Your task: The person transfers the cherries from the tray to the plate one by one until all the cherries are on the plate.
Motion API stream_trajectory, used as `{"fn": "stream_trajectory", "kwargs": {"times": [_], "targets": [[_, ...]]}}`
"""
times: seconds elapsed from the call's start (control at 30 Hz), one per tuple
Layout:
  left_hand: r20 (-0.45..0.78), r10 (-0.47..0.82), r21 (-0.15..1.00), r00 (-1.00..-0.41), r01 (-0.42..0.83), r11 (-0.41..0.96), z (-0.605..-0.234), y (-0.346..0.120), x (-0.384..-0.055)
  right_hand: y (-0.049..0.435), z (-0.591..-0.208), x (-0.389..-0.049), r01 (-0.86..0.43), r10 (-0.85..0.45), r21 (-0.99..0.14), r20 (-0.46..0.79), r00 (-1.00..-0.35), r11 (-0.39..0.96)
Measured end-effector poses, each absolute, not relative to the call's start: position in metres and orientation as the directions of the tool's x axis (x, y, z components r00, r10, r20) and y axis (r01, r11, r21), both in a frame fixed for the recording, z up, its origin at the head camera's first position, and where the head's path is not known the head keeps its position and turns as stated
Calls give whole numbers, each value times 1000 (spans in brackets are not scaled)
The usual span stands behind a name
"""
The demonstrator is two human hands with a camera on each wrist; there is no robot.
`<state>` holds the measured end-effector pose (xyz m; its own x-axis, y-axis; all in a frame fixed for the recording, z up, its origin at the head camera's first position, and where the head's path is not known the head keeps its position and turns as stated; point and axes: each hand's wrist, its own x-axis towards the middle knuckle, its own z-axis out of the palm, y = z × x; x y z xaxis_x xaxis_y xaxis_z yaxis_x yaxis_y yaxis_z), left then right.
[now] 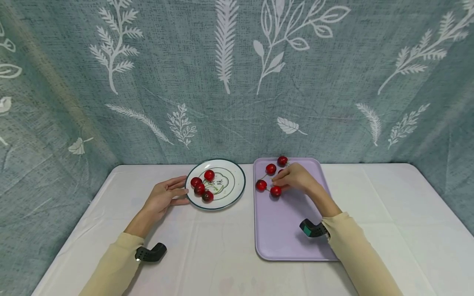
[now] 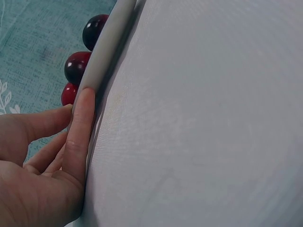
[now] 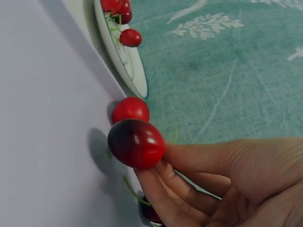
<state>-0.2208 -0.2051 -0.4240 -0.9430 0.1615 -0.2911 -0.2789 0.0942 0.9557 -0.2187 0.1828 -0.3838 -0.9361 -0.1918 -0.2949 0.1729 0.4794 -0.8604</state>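
My left hand point(image 1: 163, 197) is at the near-left edge of the white plate point(image 1: 231, 193), which has a dark green rim. In the left wrist view, the plate's rim point(image 2: 109, 47) lies between its fingertips. Several red cherries point(image 1: 209, 175) sit on the plate's left half. Over the lilac tray point(image 1: 281, 230), my right hand point(image 1: 294, 177) pinches a dark-red cherry point(image 3: 136, 144) between thumb and finger; its shadow falls on the tray beside it. Another red cherry point(image 3: 131, 109) shows just behind the held one. More cherries point(image 1: 270, 169) lie around the fingers, one partly hidden by the hand.
A white cloth point(image 1: 218, 255) covers the table under plate and tray. A narrow strip of it separates the two. Behind the table hangs a blue-green curtain point(image 1: 200, 82) with white leaf prints. Each sleeve carries a black wrist device point(image 1: 151, 253).
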Motion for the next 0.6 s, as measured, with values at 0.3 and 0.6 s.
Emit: {"fn": "stream_trajectory", "kwargs": {"times": [0.3, 0.6], "targets": [[-289, 158, 956, -944, -277, 92, -422, -204, -220, 183, -374, -219, 147, -182, -847, -273, -945, 511], [-286, 160, 957, -945, -273, 100, -419, -204, -218, 172, -381, -216, 19, -240, -932, -113, -964, 363]]}}
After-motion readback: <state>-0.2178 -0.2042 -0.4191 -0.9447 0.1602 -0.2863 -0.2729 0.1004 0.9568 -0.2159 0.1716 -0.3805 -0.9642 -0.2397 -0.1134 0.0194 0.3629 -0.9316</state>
